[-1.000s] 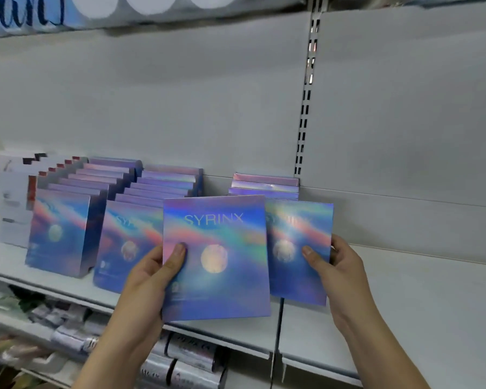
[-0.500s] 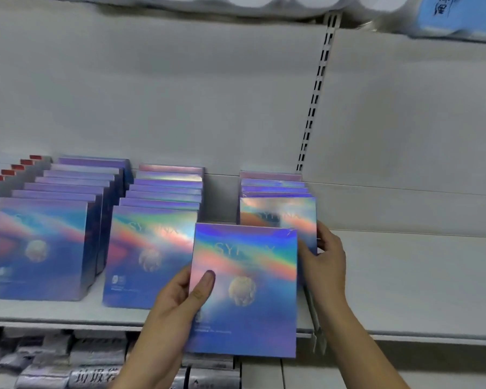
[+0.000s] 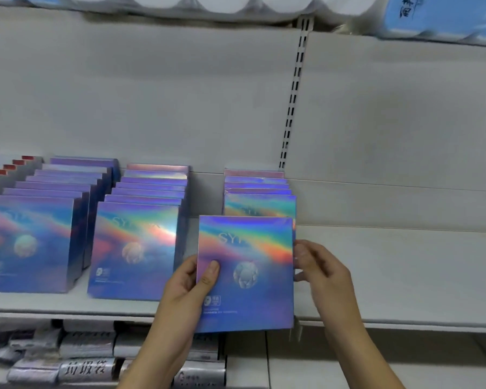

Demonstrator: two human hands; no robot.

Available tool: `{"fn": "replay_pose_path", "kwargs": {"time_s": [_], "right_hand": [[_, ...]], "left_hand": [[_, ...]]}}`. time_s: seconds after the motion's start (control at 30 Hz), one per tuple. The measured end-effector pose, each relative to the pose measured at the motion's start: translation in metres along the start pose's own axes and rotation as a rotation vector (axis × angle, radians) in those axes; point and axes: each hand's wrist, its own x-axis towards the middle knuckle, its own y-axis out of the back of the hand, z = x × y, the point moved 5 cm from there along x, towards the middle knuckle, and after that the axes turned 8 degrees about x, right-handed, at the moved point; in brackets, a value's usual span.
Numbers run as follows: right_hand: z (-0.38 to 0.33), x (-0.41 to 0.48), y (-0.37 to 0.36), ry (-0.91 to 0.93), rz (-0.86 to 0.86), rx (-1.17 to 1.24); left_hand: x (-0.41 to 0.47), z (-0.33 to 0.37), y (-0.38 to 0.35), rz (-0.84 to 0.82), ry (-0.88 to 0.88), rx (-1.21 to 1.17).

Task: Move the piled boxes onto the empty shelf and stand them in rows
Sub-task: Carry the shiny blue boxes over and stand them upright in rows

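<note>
My left hand [image 3: 190, 279] grips a flat holographic blue box [image 3: 246, 273] by its left edge, thumb on the front face. The box stands upright at the front of the white shelf [image 3: 390, 276]. My right hand [image 3: 319, 266] pinches the same box at its right edge. Right behind it a short row of the same boxes [image 3: 257, 192] stands on the shelf. Two longer rows stand further left, a middle row [image 3: 141, 242] and a left row [image 3: 37, 237].
Red-and-white boxes [image 3: 9, 167] line the far left. The slotted upright [image 3: 293, 88] divides the back panel. Wrapped paper rolls [image 3: 443, 18] sit on the shelf above. Silver packets [image 3: 87, 367] fill the shelf below. Bare shelf surface stretches to the right.
The held box has moved right and back, now in front of the short right row. My right hand left the row's front box and took the held box's right edge.
</note>
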Motion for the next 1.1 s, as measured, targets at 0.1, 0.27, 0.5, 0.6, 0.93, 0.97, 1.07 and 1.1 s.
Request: {"fn": "replay_pose_path", "kwargs": {"time_s": [0.1,0.27,0.5,0.6,0.93,0.97,1.07,1.1], "right_hand": [[0.002,-0.008,-0.001,-0.072,-0.131,0.070],[0.004,0.011,0.011,-0.051,-0.064,0.102],[0.024,0.032,0.007,0.082,0.130,-0.214],[0.034,0.031,0.009,0.098,0.192,-0.313],[0.051,0.054,-0.025,-0.105,-0.088,-0.040],[0.051,0.056,-0.025,-0.105,-0.095,-0.018],[0.049,0.065,-0.019,-0.115,-0.132,0.008],[0.048,0.070,-0.017,-0.118,-0.136,0.038]], "left_hand": [[0.004,0.002,-0.018,0.006,-0.029,0.005],[0.008,0.009,-0.019,0.108,-0.136,0.116],[0.009,0.004,-0.003,0.173,-0.154,0.205],[0.015,-0.006,-0.007,0.161,-0.136,0.300],[0.077,-0.004,-0.047,0.008,-0.197,0.299],[0.079,-0.002,-0.048,-0.010,-0.214,0.280],[0.087,-0.001,-0.047,-0.066,-0.195,0.242],[0.092,-0.003,-0.045,-0.082,-0.150,0.201]]}}
